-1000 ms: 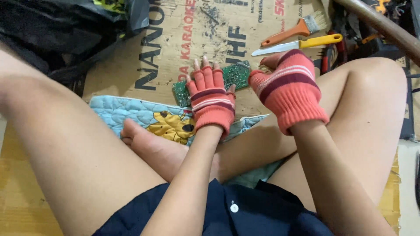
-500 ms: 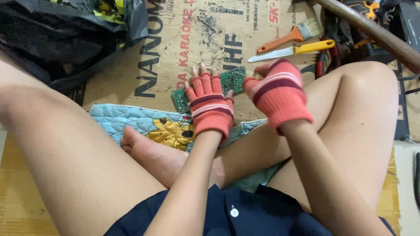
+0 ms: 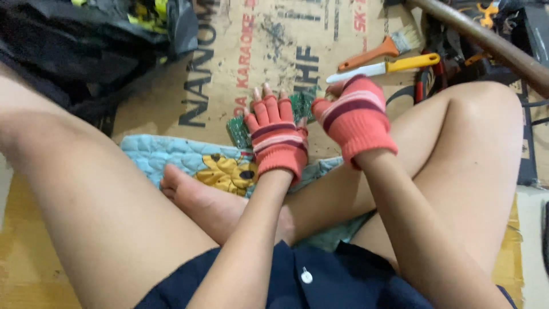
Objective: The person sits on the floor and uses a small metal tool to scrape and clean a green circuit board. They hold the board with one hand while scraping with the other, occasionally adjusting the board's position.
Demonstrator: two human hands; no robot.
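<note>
Flattened cardboard carton [image 3: 240, 63] spread on floor, brown, printed with large black lettering and smaller red lettering, surface scuffed and stained. Green circuit board [image 3: 237, 130] lies on carton's near edge. Blue quilted mat [image 3: 171, 157] overlaps carton's near edge, just below board. Black plastic bag [image 3: 86, 46] crumpled at carton's left edge. No screens, signs or loose labels visible.

A flat cardboard sheet [image 3: 240, 74] covers the floor. A paintbrush [image 3: 374, 52] with an orange handle lies beside a yellow-handled knife [image 3: 383, 67]. A black bag [image 3: 74, 46] sits at the far left, and a blue quilted mat [image 3: 171, 157] lies under the crossed legs.
</note>
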